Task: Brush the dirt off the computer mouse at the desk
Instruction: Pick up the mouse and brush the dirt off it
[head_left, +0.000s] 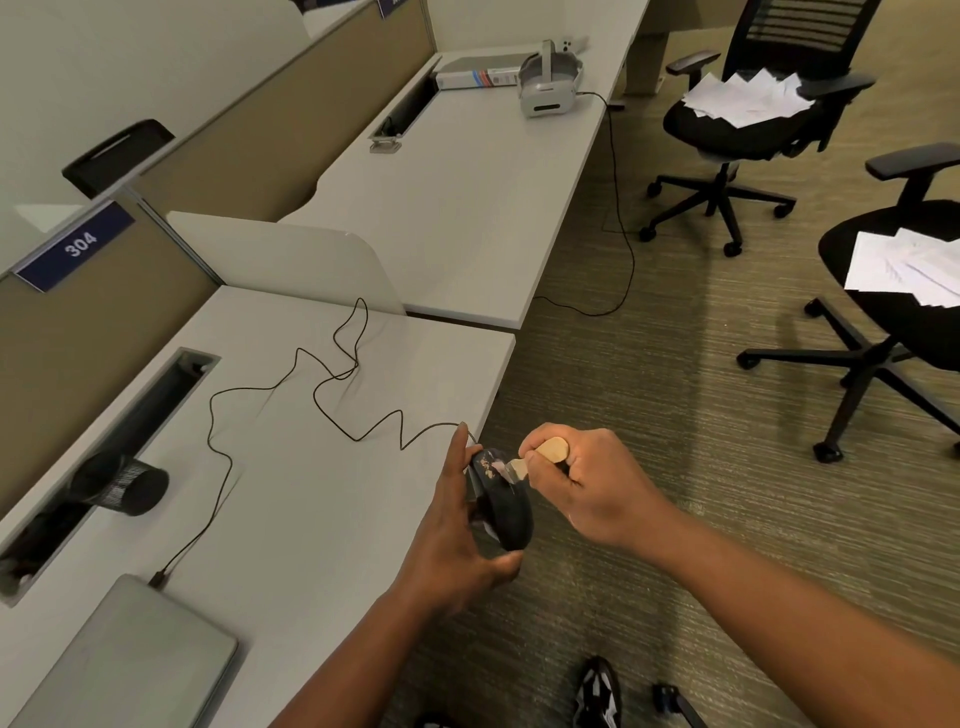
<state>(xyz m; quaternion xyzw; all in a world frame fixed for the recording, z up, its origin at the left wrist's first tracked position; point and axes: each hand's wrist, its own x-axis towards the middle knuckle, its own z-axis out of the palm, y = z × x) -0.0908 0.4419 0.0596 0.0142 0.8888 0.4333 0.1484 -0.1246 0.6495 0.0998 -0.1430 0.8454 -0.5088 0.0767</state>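
Two bare hands work just past the near right edge of the desk (322, 499). The left hand (457, 525) is clamped around a black mouse (501, 506), held in the air and tilted, with pale flecks of dirt (488, 465) on its far end. The right hand (587, 483) is closed on a small brush (540, 454) with a light wooden handle; its bristles touch the soiled patch. The mouse cable (311, 395) loops in loose bends across the desk and runs to a closed grey laptop (124, 654) at the near left corner. A black mesh pen cup (124, 486) lies on its side by the cable slot. One label is readable: a blue plate (78, 247) on the partition at left, marked "304". On the far desk sit a white headset (548, 85) and a binder (478, 73); its spine text is too small to read. Two black office chairs (753, 114) at right carry loose white papers (748, 96).
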